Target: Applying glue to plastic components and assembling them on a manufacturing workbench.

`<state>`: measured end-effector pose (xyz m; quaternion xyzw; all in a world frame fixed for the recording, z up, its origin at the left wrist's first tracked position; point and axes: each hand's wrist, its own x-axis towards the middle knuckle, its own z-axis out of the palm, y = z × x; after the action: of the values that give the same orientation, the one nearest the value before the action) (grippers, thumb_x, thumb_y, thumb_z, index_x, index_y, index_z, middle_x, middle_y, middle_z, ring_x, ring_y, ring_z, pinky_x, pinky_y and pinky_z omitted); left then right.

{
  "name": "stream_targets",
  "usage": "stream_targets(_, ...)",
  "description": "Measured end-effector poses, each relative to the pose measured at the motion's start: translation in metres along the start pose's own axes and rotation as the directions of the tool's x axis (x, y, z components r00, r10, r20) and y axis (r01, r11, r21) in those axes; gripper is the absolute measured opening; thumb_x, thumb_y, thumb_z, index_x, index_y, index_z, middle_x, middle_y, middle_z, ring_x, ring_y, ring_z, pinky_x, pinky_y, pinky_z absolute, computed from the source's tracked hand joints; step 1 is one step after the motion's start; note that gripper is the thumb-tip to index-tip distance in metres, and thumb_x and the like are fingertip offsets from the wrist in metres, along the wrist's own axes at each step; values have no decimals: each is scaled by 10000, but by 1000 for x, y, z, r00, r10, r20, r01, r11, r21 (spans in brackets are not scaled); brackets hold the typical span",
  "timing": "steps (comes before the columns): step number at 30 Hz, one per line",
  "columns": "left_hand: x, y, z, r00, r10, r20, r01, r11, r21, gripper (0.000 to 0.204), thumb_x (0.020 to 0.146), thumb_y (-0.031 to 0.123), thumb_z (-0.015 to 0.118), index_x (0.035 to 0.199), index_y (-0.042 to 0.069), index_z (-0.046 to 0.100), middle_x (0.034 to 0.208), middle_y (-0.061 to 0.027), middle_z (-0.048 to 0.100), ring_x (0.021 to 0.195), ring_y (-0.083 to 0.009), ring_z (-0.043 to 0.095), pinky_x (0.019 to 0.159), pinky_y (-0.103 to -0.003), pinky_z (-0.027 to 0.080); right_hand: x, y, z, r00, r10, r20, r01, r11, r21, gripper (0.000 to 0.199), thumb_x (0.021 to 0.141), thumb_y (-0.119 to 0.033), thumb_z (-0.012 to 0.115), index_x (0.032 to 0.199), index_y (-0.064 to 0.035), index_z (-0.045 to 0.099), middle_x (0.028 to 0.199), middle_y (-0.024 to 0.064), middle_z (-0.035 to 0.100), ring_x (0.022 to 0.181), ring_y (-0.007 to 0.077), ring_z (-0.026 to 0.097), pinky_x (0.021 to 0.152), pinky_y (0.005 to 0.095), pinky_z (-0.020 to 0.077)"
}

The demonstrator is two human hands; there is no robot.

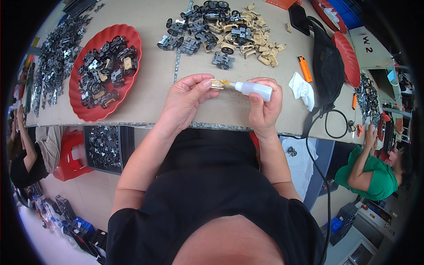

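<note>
Black shirt up close, then the left hand [187,99] pinching a small tan part [217,84] over the table edge [145,117]. Right hand [264,108] is wrapped around a white glue bottle [255,89], tip touching the part; I'd squeeze gently, one small dab, keeping both hands steady.

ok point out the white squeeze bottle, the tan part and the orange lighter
white squeeze bottle [258,90], head view, on its body
tan part [217,84], head view, on its exposed side
orange lighter [304,69], head view, mid-body

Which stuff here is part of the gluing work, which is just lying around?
In use: left hand holding tan part; right hand holding squeeze bottle; tan parts pile; red tray of assembled pieces.
Idle: orange lighter; white tissue; black bag.
</note>
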<state>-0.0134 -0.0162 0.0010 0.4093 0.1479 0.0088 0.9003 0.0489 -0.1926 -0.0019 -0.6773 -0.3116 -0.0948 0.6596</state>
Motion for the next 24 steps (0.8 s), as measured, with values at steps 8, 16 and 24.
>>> stream_targets(8,0,1,0,1000,7,0,-7,1000,-12,182,892,65,533,1039,-36,568,957,-130,625,856,-174,618,790,-278,523,-1,1,-2,1000,14,6,-14,1000,-7,264,862,-157,599,1011,11,461,948,134,538,843,191,541,752,276,442)
stream_targets(16,1,1,-1,1000,-2,-3,2,1000,-17,187,895,67,529,1048,-34,563,968,-128,622,868,-180,616,799,-289,521,-1,-2,0,987,154,-46,-134,947,293,234,906,-140,521,1056,2,410,977,140,538,792,153,558,687,267,472)
stream_targets(24,3,5,-2,997,-63,46,65,997,-45,202,887,81,547,1065,-15,547,951,-124,624,875,-186,617,785,-289,519,31,-2,-37,838,502,-216,-378,818,434,374,755,82,641,1075,18,458,974,104,576,882,167,585,788,264,486)
